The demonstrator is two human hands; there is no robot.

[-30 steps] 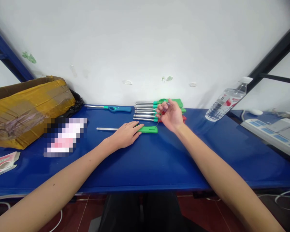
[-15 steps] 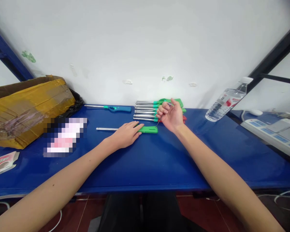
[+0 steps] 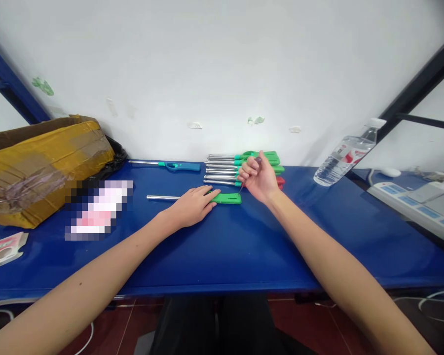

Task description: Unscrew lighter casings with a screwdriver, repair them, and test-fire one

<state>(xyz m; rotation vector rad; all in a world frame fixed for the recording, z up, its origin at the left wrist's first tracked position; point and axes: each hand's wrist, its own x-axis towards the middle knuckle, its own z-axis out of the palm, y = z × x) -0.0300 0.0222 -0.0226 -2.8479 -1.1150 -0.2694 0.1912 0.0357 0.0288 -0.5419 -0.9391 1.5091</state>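
Note:
A green long-necked gas lighter (image 3: 227, 198) lies flat on the blue table, its metal tube pointing left. My left hand (image 3: 196, 204) rests over its middle, fingers closed about the body and pressing it down. In my right hand (image 3: 259, 178), palm partly turned up, the fingers are curled round a small screwdriver (image 3: 242, 186). Its thin shaft slants down to the right end of the green lighter; the tip is too small to make out. Behind my right hand lies a row of several lighters (image 3: 222, 164) with green and red handles, partly hidden by that hand.
A blue lighter (image 3: 183, 166) lies by the wall. To the left are a taped cardboard box (image 3: 48, 172), a blurred-out pink and white item (image 3: 99, 207) and a printed card piece (image 3: 3, 251). Rightward stand a water bottle (image 3: 344, 155) and a white power strip (image 3: 410, 202).
My right hand has turned slightly, and more of the screwdriver's dark handle shows between the fingers. My left hand and the green lighter have stayed in place.

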